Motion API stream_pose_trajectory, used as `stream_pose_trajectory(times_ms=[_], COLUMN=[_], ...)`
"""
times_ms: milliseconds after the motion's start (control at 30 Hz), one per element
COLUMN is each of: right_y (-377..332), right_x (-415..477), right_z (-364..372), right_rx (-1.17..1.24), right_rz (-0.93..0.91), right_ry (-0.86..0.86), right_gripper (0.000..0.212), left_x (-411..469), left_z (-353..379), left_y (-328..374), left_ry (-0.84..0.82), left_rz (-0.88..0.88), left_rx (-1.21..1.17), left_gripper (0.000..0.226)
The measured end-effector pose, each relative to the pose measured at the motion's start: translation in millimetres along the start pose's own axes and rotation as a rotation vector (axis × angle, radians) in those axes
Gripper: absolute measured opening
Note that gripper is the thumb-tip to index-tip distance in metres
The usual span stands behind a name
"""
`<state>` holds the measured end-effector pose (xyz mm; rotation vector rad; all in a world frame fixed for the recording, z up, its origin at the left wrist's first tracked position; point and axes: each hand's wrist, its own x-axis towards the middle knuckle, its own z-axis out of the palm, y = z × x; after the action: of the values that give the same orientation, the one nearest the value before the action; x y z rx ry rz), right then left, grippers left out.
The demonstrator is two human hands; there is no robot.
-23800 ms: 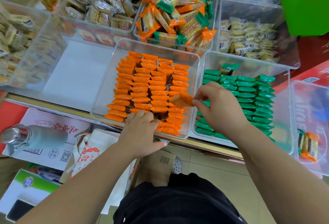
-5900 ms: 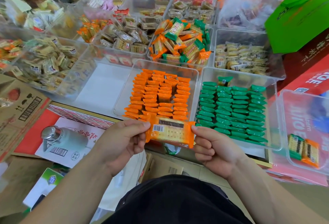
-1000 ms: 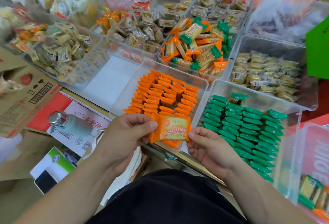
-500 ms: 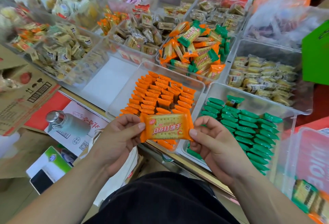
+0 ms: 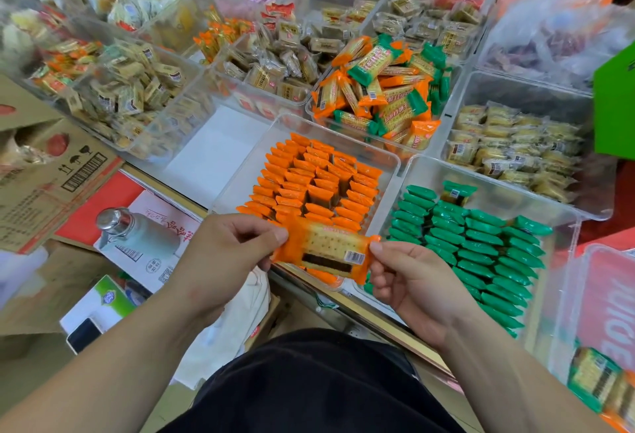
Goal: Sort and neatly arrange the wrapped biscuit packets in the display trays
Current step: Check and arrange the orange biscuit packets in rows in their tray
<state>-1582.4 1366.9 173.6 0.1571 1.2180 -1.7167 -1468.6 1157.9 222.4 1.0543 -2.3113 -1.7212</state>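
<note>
A clear orange-packet tray (image 5: 240,174) sits beside a clear green-packet tray (image 5: 498,192). Above their near edge, the left hand (image 5: 223,257) and right hand (image 5: 412,281) each pinch one end of a single orange biscuit packet (image 5: 323,250).

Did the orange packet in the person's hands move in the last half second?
Yes. The orange packet was flipped, barcode side now up, but stays over the near edge of the orange tray.

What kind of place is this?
Probably a snack shop display: many clear plastic trays of wrapped biscuits, neat rows of orange packets and green packets, brown cardboard stock cartons alongside.
</note>
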Motion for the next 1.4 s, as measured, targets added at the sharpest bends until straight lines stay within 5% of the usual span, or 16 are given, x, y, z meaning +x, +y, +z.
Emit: stream_pose_trajectory(times_ms=[133, 233, 400, 567, 933, 1033, 1167, 1400], right_y=[0.0, 1.0, -1.5, -7.3, -10.1, -18.9, -32.3, -36.1], right_x=[7.7, 10.8, 10.6, 10.6, 52.4, 74.8, 108.3, 166.1], right_z=[2.0, 2.5, 4.3, 8.0, -8.1, -12.1, -15.8, -1.8], right_rx=[0.203, 0.320, 0.084, -0.162, -0.153, -0.363, -0.967, -1.420], right_rz=[0.226, 0.283, 0.141, -0.032, -0.176, -0.315, -0.524, -0.589], right_ry=[0.001, -0.048, 0.042, 0.124, 0.343, 0.415, 0.494, 0.293], right_gripper=[0.015, 0.044, 0.014, 0.019, 0.027, 0.028, 0.027, 0.033], left_x=[2.8, 4.9, 6.9, 8.6, 60.7, 90.0, 124.5, 146.7], left_z=[-2.5, -2.9, -1.6, 6.4, 35.0, 41.5, 58.5, 68.5], left_y=[-3.0, -7.8, -14.2, -15.3, -62.1, -77.6, -87.2, -109.2], left_ry=[-0.152, -0.198, -0.051, 0.059, -0.118, -0.180, -0.288, -0.340], left_rz=[-0.333, -0.381, -0.312, -0.081, 0.170, 0.237, 0.286, 0.321], left_rx=[-0.469, -0.530, -0.311, -0.105, 0.261, 0.645, 1.124, 1.241], left_gripper=[0.015, 0.019, 0.014, 0.013, 0.043, 0.050, 0.080, 0.095])
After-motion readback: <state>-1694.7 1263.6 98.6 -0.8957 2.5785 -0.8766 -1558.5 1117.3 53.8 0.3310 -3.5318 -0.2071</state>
